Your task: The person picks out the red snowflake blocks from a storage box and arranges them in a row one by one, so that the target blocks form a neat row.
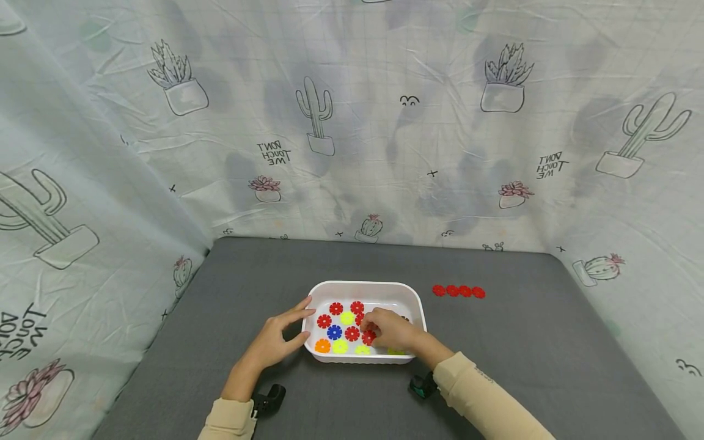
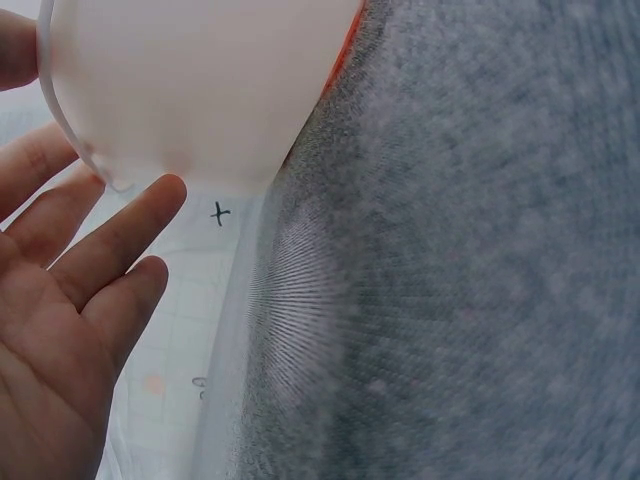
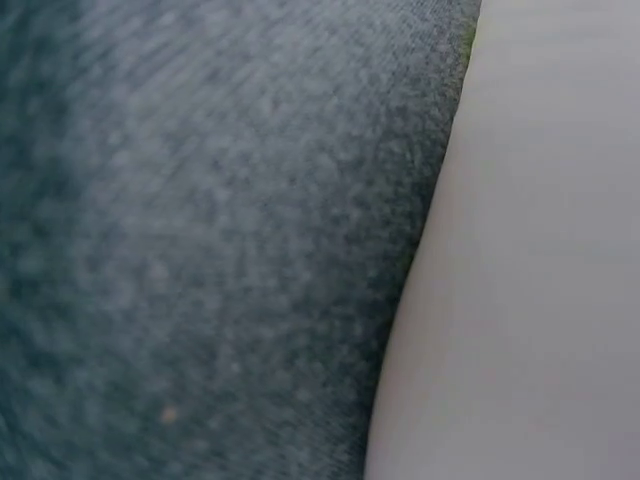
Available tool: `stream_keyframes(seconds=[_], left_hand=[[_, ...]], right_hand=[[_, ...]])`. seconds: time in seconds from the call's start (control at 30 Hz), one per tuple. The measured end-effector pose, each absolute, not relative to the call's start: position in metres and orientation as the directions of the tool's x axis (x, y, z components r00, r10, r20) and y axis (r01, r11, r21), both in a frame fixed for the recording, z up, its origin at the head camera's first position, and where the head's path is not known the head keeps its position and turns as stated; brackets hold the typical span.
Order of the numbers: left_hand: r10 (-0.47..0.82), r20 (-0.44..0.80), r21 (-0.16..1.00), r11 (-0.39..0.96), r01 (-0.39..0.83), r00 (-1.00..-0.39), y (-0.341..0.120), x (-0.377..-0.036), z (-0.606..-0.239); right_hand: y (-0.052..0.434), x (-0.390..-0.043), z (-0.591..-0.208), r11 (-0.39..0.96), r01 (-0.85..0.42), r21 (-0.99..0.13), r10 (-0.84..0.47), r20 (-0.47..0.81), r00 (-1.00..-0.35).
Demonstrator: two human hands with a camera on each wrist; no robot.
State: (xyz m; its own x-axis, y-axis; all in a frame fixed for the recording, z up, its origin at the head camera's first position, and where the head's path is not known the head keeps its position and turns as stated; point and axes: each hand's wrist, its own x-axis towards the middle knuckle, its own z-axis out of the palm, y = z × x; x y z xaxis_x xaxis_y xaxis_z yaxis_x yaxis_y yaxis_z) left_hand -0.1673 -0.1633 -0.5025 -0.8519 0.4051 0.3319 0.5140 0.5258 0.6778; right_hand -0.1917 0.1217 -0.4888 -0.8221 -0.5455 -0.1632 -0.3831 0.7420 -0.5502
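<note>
On the grey felt tabletop (image 1: pixel 220 342), four red plastic snowflake discs (image 1: pixel 458 291) already lie joined in a row, well apart from the white plastic tray (image 1: pixel 363 286). Inside it, right hand (image 1: pixel 392 330) pinches another red disc (image 1: pixel 368 337); spread left hand (image 1: pixel 275 340) steadies the rim. Many coloured discs (image 1: pixel 334 332) remain.

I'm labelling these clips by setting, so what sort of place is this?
Probably a makeshift recording booth, not a lived-in room: a cactus-print cloth hangs round three sides of a table with a grey cover, and on it are only a white tray of coloured plastic discs and a row of red discs.
</note>
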Motion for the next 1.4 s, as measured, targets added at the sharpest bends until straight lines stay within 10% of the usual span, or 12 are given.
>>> stream_keyframes(seconds=[1.4], left_hand=[[0.439, 0.382, 0.619, 0.532, 0.578, -0.813, -0.1642, -0.1659, -0.5068]], right_hand=[[0.1282, -0.1909, -0.4883, 0.639, -0.326, -0.696, -0.580, -0.158, -0.799]])
